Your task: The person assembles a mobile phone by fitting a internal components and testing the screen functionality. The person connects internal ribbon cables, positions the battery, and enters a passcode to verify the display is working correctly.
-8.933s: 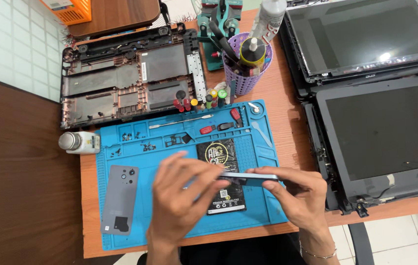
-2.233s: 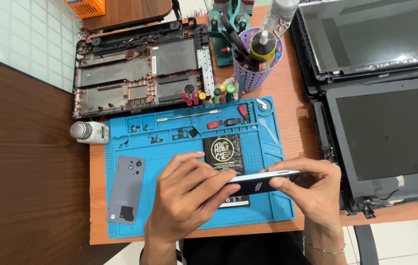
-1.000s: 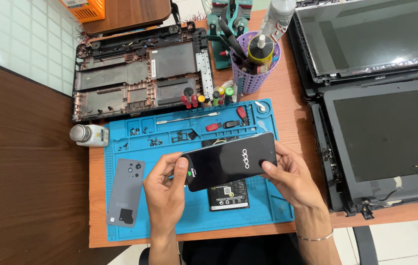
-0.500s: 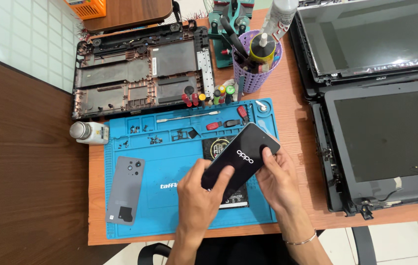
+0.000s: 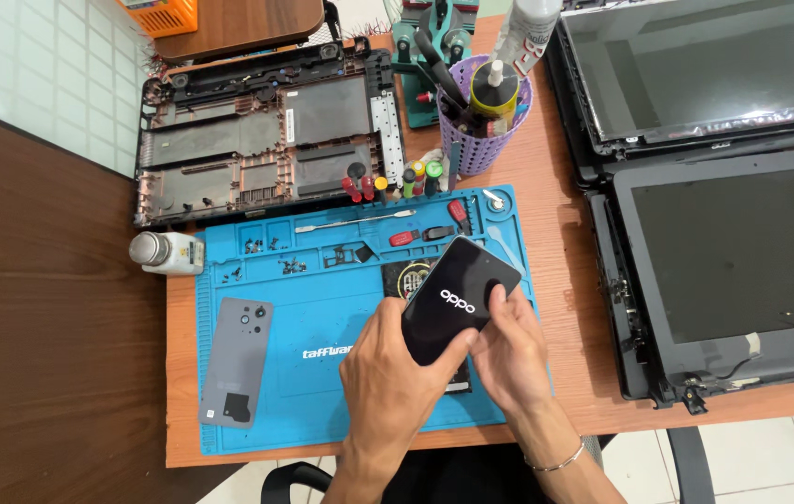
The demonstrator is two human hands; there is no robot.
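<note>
Both hands grip the black phone (image 5: 458, 301) just above the blue repair mat (image 5: 322, 327): the left hand (image 5: 392, 373) clasps its lower end, the right hand (image 5: 507, 350) its right edge, thumb on the lit screen. It looks like a power-on check; fitting the grey back cover (image 5: 236, 362), lying left on the mat, likely comes next.

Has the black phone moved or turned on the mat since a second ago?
Yes. The black phone, held by both hands, has swung from lying nearly level across the blue mat to slanting, top end toward the red-handled tool at the mat's upper right.
</note>
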